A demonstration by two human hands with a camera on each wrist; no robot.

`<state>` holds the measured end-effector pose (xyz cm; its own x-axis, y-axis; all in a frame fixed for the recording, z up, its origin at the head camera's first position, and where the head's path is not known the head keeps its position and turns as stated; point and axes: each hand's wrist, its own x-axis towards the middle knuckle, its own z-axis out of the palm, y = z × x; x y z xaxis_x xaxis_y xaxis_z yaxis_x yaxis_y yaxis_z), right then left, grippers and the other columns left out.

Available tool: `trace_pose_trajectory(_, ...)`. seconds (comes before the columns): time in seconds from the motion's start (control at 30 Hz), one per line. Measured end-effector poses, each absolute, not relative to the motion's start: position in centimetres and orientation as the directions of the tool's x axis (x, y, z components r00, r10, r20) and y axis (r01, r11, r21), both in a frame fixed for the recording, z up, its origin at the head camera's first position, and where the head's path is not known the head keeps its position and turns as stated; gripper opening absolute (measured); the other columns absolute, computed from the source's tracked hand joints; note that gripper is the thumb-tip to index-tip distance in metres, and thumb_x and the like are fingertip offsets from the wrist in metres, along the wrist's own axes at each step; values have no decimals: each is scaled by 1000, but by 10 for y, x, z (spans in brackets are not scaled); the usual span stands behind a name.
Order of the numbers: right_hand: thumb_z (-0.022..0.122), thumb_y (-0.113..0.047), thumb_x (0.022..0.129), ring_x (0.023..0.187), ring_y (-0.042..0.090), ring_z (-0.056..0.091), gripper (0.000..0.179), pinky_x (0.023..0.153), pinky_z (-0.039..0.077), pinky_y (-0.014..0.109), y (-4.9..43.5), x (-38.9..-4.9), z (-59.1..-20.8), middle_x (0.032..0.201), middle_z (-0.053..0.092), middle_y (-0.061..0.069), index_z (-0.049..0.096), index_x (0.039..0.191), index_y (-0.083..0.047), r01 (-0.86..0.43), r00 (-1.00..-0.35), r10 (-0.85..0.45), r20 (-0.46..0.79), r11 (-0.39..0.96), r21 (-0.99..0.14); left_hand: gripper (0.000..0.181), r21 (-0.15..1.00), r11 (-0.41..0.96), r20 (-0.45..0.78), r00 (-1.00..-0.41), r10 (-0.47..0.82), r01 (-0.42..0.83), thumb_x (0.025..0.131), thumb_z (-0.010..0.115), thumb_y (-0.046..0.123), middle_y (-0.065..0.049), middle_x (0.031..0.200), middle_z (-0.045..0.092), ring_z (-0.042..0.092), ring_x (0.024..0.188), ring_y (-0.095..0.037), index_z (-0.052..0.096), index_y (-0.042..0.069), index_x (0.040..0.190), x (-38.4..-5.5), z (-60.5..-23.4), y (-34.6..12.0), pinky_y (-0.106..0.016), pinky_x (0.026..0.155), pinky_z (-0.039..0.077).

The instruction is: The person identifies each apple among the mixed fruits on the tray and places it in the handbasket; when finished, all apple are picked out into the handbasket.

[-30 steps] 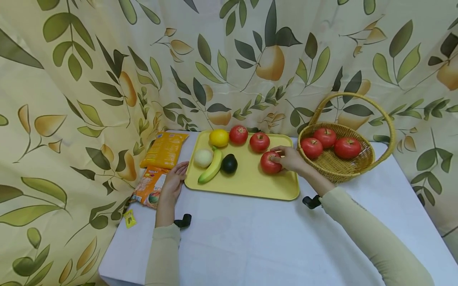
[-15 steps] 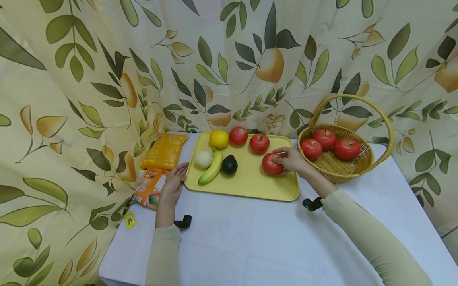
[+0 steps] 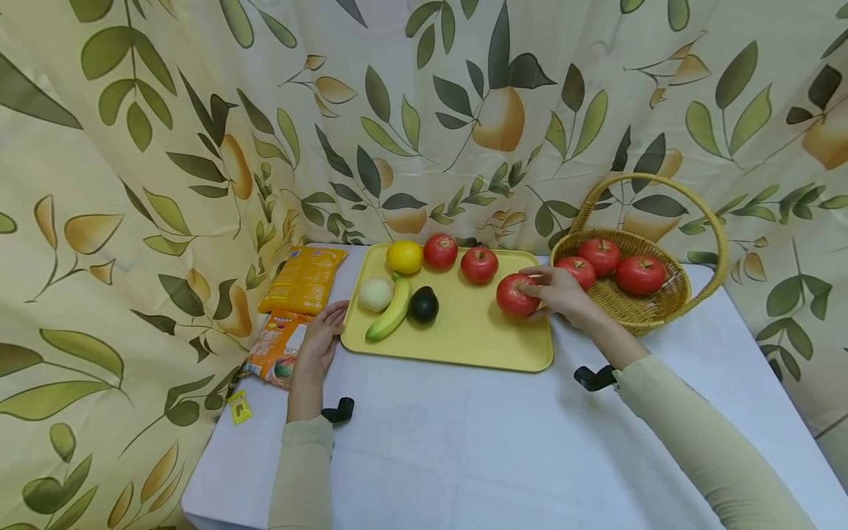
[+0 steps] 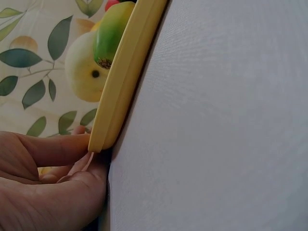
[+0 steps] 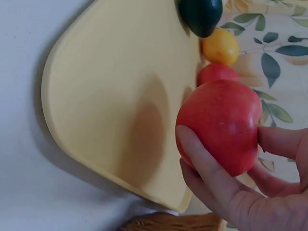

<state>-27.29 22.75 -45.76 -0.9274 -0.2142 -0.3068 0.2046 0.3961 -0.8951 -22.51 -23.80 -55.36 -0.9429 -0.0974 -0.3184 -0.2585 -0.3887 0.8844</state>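
My right hand [image 3: 563,293] grips a red apple [image 3: 515,296] over the right part of the yellow tray [image 3: 477,346]. In the right wrist view the apple [image 5: 219,125] is held clear of the tray, its shadow falling on the surface. My left hand [image 3: 321,335] is at the tray's left edge; in the left wrist view its thumb and finger pinch the rim [image 4: 108,115]. On the tray lie two more red apples, one [image 3: 440,252] behind the other [image 3: 480,265], a lemon [image 3: 404,258], a pale round fruit [image 3: 375,294], a green-yellow banana [image 3: 391,311] and a dark avocado [image 3: 423,305].
Right of the tray stands a wicker basket [image 3: 652,315] with a tall handle, holding three red apples [image 3: 640,275]. On the left lie an orange packet [image 3: 303,280], a second snack packet [image 3: 278,346] and a small yellow sachet [image 3: 240,407]. A patterned curtain [image 3: 424,110] hangs behind the table.
My right hand has lifted the apple and moved it right toward the basket, now overlapping one basket apple in the head view. My left hand stays at the tray edge.
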Motion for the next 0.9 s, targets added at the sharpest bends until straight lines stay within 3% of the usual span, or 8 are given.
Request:
trace_pose_trajectory(0.37,65,-10,103,127,51,55,57,83,61,56,243,-273,-439,150,45,34,43,154,2,186,-941,-196,-274,377,-907,61,880,-402,-317,-943,-98,-253,98,36,-23,-22,163,37,36,153,-28,40,-3,156,-224,-556,-239,-34,123,33)
trace_pose_trajectory(0.67,62,-10,105,136,52,46,60,83,63,53,255,-267,-421,156,38,32,37,158,-1,235,-928,-205,-311,324,-916,62,877,-412,-312,-945,-98,-247,98,33,-24,-23,163,36,34,153,-29,38,-5,156,-224,-555,-238,-35,124,31)
trace_pose_trajectory(0.9,63,-14,105,132,52,51,63,83,63,52,266,-266,-414,157,37,31,35,160,-3,237,-931,-188,-312,338,-911,61,877,-405,-322,-942,-99,-257,98,34,-23,-22,163,38,36,153,-28,40,-3,156,-224,-553,-237,-35,124,31)
